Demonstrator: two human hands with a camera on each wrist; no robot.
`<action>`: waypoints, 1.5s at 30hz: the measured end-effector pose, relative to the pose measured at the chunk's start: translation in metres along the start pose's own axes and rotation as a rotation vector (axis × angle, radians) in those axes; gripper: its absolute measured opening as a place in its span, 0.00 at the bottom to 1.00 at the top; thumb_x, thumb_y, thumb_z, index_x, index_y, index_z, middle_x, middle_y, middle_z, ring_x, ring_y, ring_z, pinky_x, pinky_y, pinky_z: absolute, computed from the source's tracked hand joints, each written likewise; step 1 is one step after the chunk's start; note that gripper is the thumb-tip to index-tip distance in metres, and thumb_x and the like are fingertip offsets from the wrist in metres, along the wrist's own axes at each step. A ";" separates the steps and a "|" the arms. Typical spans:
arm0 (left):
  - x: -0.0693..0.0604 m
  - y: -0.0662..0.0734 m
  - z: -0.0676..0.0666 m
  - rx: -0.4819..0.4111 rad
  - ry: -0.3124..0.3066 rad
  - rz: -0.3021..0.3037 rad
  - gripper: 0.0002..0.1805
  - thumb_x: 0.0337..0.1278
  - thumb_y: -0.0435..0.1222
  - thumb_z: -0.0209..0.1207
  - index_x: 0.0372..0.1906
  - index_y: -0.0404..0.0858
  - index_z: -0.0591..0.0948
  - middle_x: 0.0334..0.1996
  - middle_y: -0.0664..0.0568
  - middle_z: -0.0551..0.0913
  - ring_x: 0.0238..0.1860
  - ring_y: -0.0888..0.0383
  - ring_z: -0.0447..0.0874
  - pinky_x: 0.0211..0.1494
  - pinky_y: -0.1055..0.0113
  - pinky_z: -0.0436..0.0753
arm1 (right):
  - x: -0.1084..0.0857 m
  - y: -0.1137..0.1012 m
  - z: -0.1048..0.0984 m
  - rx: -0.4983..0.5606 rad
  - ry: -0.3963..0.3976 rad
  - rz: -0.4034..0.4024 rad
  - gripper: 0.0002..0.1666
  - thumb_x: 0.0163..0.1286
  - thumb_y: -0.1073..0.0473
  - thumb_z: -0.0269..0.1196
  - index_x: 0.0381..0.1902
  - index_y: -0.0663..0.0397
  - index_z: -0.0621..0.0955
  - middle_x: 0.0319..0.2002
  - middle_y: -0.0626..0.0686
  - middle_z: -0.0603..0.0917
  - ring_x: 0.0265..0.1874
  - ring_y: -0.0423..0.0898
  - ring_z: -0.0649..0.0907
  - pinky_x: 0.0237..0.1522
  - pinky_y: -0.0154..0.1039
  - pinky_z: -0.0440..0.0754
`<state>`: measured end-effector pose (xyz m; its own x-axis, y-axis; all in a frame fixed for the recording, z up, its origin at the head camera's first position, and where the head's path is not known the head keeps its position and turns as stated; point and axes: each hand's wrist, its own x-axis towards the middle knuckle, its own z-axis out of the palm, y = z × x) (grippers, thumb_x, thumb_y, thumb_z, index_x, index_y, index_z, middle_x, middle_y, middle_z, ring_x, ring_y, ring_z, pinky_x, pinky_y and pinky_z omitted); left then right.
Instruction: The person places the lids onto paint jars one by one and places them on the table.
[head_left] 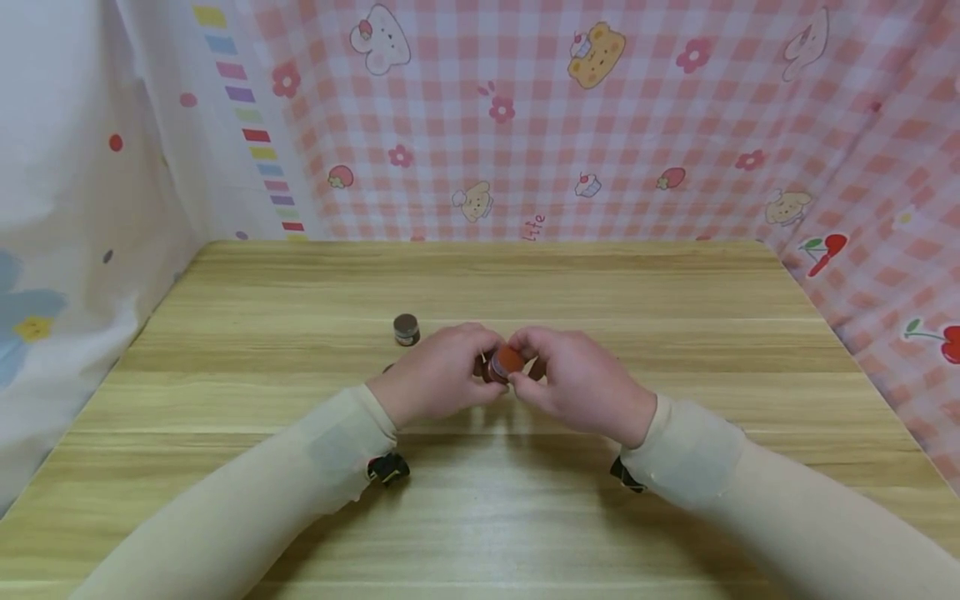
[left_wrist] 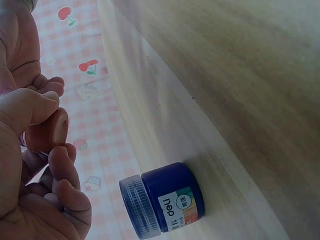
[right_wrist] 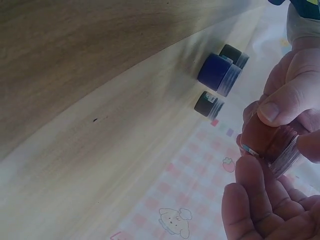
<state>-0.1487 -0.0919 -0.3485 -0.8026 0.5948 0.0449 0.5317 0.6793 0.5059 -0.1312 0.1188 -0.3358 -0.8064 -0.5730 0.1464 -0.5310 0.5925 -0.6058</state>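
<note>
Over the middle of the table, my left hand [head_left: 442, 371] grips a small orange-red paint jar [head_left: 507, 360]. In the left wrist view, its thumb lies on one side of the jar body and its fingers curl on the other. My right hand [head_left: 585, 385] meets it from the other side, thumb and fingertips pinching the lid [right_wrist: 286, 157]. The lid looks clear and ribbed, and is on the jar. A blue paint jar [left_wrist: 172, 200] with a "deli" label stands upright on the table near my left hand; my left hand mostly hides it in the head view.
Two smaller dark jars stand close to the blue one: one dark jar [right_wrist: 207, 104] and another dark jar [right_wrist: 233, 56]. A dark-lidded jar [head_left: 407, 329] shows beyond my left hand. Checkered cloth [head_left: 540, 125] hangs behind the wooden table [head_left: 480, 533] and along its sides.
</note>
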 end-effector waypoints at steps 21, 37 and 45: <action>0.001 0.005 0.001 0.019 -0.039 -0.001 0.09 0.62 0.40 0.70 0.45 0.43 0.85 0.36 0.56 0.81 0.37 0.60 0.77 0.42 0.66 0.79 | -0.006 0.000 0.001 -0.149 -0.004 -0.053 0.13 0.69 0.60 0.69 0.50 0.54 0.85 0.40 0.48 0.90 0.37 0.44 0.88 0.41 0.37 0.86; 0.000 0.003 0.004 -0.056 0.031 -0.026 0.16 0.61 0.39 0.70 0.52 0.42 0.85 0.41 0.56 0.84 0.39 0.60 0.81 0.44 0.66 0.82 | -0.003 -0.001 -0.002 -0.087 0.010 0.013 0.12 0.67 0.61 0.70 0.46 0.57 0.83 0.36 0.49 0.88 0.33 0.39 0.84 0.37 0.36 0.83; -0.001 0.000 0.004 -0.098 0.050 0.011 0.14 0.64 0.41 0.70 0.51 0.43 0.86 0.40 0.57 0.84 0.39 0.61 0.79 0.44 0.66 0.82 | -0.003 -0.001 -0.002 -0.067 0.014 0.020 0.13 0.66 0.62 0.68 0.47 0.57 0.83 0.36 0.49 0.89 0.34 0.40 0.85 0.37 0.36 0.84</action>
<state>-0.1467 -0.0910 -0.3525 -0.8108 0.5780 0.0925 0.5132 0.6259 0.5873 -0.1285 0.1209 -0.3340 -0.8202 -0.5532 0.1457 -0.5306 0.6404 -0.5553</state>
